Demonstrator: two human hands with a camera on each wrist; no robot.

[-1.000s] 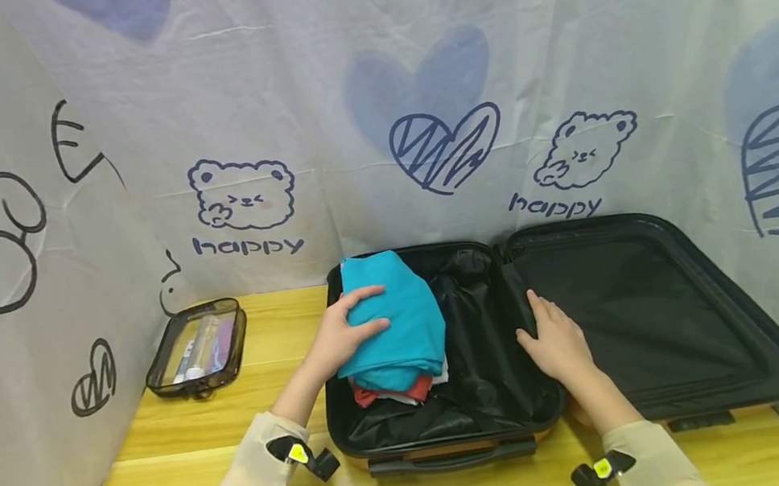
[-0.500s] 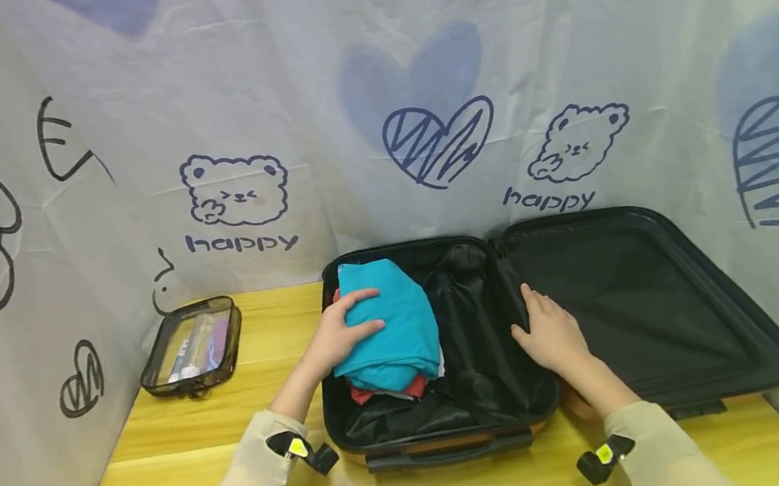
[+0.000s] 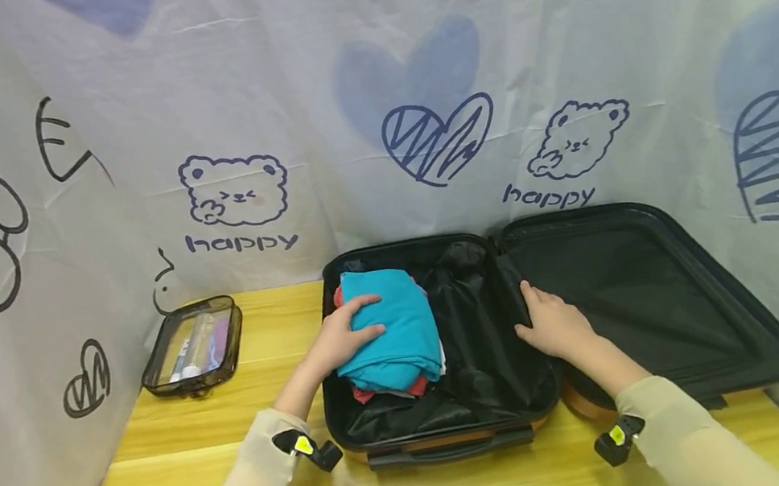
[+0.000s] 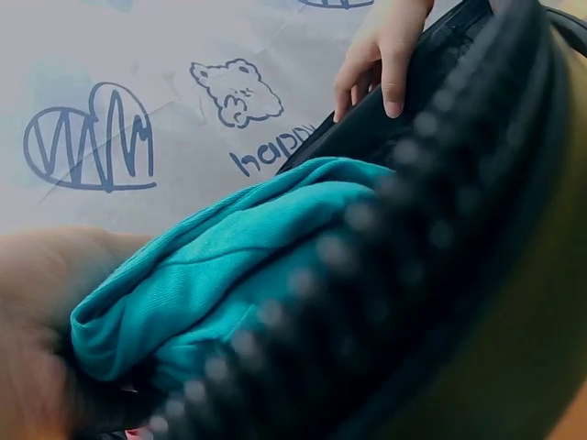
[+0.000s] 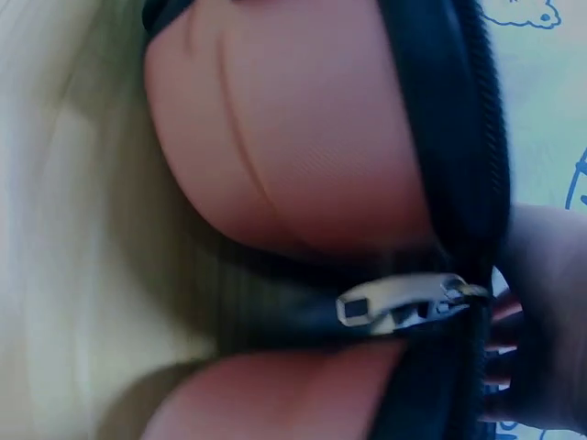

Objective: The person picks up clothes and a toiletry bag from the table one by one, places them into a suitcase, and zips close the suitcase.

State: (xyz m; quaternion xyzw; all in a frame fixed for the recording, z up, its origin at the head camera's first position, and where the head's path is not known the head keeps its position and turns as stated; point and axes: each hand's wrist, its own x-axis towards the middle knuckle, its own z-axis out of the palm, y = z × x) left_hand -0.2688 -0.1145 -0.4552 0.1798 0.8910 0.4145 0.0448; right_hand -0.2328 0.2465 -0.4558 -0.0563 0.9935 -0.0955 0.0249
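A teal folded garment (image 3: 400, 327) lies on top of a stack in the left half of an open black-lined suitcase (image 3: 485, 345). Red cloth (image 3: 418, 387) and a little white show beneath it. My left hand (image 3: 339, 340) rests on the garment's left side, thumb and forefinger spread over the top; its other fingers are mostly hidden. Teal folds (image 4: 229, 243) also fill the middle of the left wrist view. My right hand (image 3: 552, 320) lies with extended fingers on the suitcase's inner edge, where the two halves join. In the right wrist view, a zipper pull (image 5: 399, 301) hangs near that hand.
A clear toiletry pouch (image 3: 194, 348) with tubes or bottles inside stands on the wooden table (image 3: 170, 473) to the left. The suitcase lid (image 3: 649, 308) lies open at the right. A printed white curtain (image 3: 351, 223) closes off the back and sides.
The far end of the teal garment has come down and nearer, so it lies flatter on the stack. My left hand stays on it. The right hand has barely moved.
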